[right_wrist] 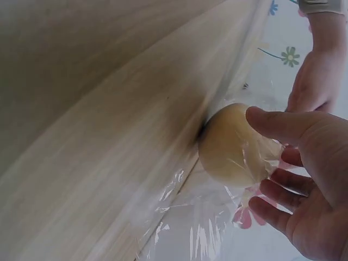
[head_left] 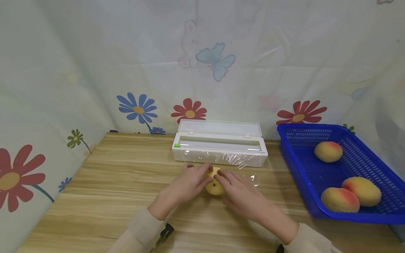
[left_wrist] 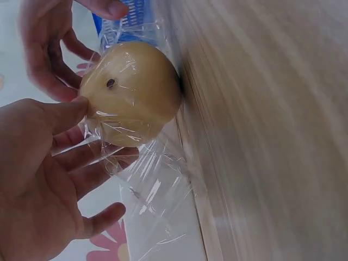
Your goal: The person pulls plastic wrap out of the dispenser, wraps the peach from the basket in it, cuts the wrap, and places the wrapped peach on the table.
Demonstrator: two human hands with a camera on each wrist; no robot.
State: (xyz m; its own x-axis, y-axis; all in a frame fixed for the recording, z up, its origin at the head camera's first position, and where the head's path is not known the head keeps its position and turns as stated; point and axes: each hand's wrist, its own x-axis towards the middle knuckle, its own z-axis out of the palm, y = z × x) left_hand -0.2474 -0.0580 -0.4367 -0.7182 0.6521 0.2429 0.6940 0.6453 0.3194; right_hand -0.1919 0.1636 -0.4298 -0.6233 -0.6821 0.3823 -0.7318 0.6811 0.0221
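Observation:
A yellow peach [left_wrist: 133,81] with a dark spot sits on the wooden table, partly covered by clear plastic wrap [left_wrist: 155,179]. My left hand [head_left: 186,184] is at its left, pinching the wrap against the fruit: the thumb presses beside the spot and other fingers lie under the film. From the right, my right hand [head_left: 243,195] reaches over the peach with fingertips at its top; its thumb stands apart from those fingers, which are loosely bent in the right wrist view. The film runs toward a white wrap dispenser box [head_left: 218,154] with its lid raised.
A blue plastic basket [head_left: 297,175] stands at the right with three peaches in it, one [head_left: 329,151] toward the back. Behind the table hangs a flowered curtain [head_left: 218,88]. A small green slider [head_left: 177,145] sits at the box's left end.

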